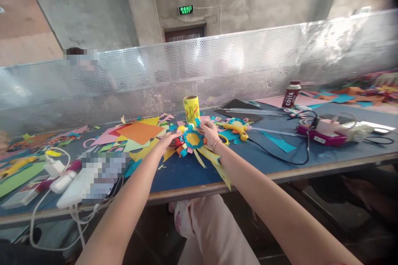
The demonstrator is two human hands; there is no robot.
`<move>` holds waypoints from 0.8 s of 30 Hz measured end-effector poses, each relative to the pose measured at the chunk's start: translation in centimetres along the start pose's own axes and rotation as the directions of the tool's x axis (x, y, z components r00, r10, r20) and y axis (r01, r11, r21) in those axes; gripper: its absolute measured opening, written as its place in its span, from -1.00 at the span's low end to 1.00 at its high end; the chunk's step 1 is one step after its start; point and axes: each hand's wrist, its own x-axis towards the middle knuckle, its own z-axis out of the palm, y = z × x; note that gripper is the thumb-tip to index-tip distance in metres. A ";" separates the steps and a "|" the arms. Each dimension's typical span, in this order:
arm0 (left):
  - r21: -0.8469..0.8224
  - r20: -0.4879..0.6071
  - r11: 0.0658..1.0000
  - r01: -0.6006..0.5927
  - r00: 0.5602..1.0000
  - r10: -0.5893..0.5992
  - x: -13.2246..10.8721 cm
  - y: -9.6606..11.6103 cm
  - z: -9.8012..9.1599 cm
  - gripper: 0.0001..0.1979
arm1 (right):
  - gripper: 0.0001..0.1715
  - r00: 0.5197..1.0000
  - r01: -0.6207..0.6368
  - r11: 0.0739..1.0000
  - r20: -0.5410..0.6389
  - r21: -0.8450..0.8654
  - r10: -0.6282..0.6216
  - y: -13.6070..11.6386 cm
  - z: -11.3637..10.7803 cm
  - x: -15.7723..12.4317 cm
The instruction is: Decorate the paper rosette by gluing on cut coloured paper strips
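At the blue table point(178, 180), we have a blue-and-yellow paper flower point(193, 138) between our left hand point(171, 138), whose finger grip we cannot tell, and our right hand point(209, 131), pinching a blue paper piece point(198, 122) at its far edge.

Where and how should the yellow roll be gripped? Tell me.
Grip the yellow roll around its upper half, probably best from above: it stands upright with its hollow end up, and its top is unobstructed, while the paper flower, the left hand and the right hand crowd the near side.
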 end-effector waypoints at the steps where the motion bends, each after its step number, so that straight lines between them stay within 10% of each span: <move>1: -0.063 0.021 0.998 0.023 1.000 -0.021 -0.2 0.1 0.2 -0.65 | -0.60 1.000 0.003 1.000 -0.001 0.014 -0.003 -0.1 0.0 0.0; 7: -0.276 0.053 0.961 -0.009 0.998 0.025 -0.4 0.2 0.7 -0.69 | -0.56 0.999 -0.024 0.998 0.029 0.054 0.023 -0.7 0.3 -0.3; 17: -0.458 -0.292 0.814 -0.357 0.925 0.241 0.5 1.3 -1.4 -0.58 | -0.63 0.997 0.041 0.969 -0.072 0.243 -0.024 -3.4 -0.7 -0.2; 24: -0.459 -0.192 0.803 -0.380 0.925 0.328 -0.1 1.6 -3.1 -0.53 | -0.70 0.995 -0.015 0.988 -0.099 0.153 0.031 -3.7 -1.0 -0.3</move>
